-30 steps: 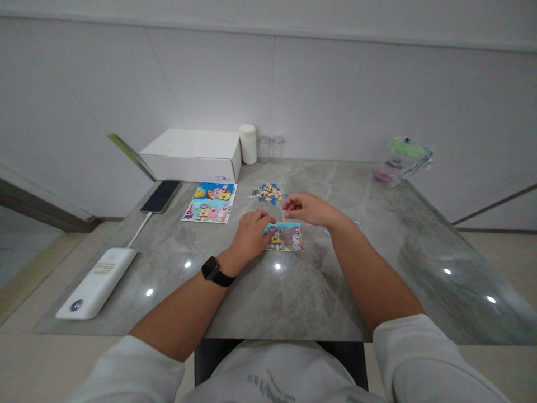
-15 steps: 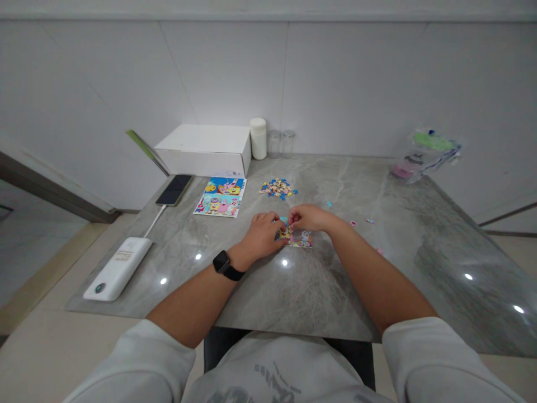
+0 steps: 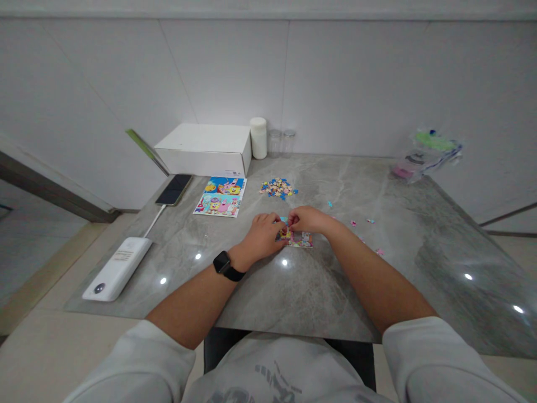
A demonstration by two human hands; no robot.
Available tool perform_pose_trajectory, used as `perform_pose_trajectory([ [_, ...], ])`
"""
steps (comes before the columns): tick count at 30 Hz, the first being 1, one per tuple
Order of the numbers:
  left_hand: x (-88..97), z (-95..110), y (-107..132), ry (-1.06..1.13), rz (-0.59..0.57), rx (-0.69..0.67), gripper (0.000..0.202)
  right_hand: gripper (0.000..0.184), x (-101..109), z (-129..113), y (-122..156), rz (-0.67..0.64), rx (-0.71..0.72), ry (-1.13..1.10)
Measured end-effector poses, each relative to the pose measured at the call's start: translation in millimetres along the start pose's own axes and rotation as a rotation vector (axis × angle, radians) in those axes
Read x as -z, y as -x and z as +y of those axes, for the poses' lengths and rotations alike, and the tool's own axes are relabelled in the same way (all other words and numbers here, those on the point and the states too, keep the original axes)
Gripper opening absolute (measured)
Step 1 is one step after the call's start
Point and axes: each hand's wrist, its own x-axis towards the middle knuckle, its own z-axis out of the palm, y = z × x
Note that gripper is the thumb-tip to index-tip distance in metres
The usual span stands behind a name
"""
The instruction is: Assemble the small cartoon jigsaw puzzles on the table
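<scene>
A small joined section of a colourful jigsaw puzzle [image 3: 302, 240] lies on the grey table between my hands. My left hand [image 3: 265, 234] grips its left side, thumb along the near edge and fingers curled over the far part, covering much of it. My right hand [image 3: 307, 219] is closed in a pinch over the puzzle's upper part, on a puzzle piece mostly hidden by the fingers. Beyond the hands is a heap of loose puzzle pieces [image 3: 277, 188]. A few single pieces lie right of my right hand, among them a pink piece [image 3: 380, 252] and a light blue piece [image 3: 329, 204].
A printed cartoon picture sheet [image 3: 220, 197] lies left of the heap, before a white box [image 3: 205, 148]. A white bottle [image 3: 259, 139] and two glass jars [image 3: 281, 144] stand behind. At left a phone [image 3: 174, 190] is cabled to a power bank [image 3: 118, 268]. A plastic bag [image 3: 428, 155] sits far right.
My right hand has shifted very slightly over the puzzle, its fingers still pinched. The pink piece by my right forearm shows more fully. My left hand stays in place.
</scene>
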Motion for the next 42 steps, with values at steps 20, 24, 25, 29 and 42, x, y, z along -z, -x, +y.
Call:
perform_pose_trajectory([
  [20,-0.8,0.1,0.2,0.018,-0.010,-0.030,0.025,0.016,10.1,-0.6,5.6,0.085,-0.067,0.057],
  [24,1.4,1.0,-0.2,0.021,-0.026,-0.026,0.023,0.016,4.5,-2.3,3.8,0.075,-0.039,0.093],
  [25,1.6,1.0,-0.2,0.020,-0.026,-0.026,0.023,0.016,3.2,-2.8,3.5,0.074,-0.038,0.095],
  [29,1.0,1.0,-0.1,0.021,-0.025,-0.028,0.023,0.014,-1.3,-1.9,0.6,0.081,-0.047,0.114],
  [42,1.2,4.0,1.0,0.009,-0.028,-0.046,0.024,0.009,2.7,8.9,-3.2,0.182,-0.039,0.094],
])
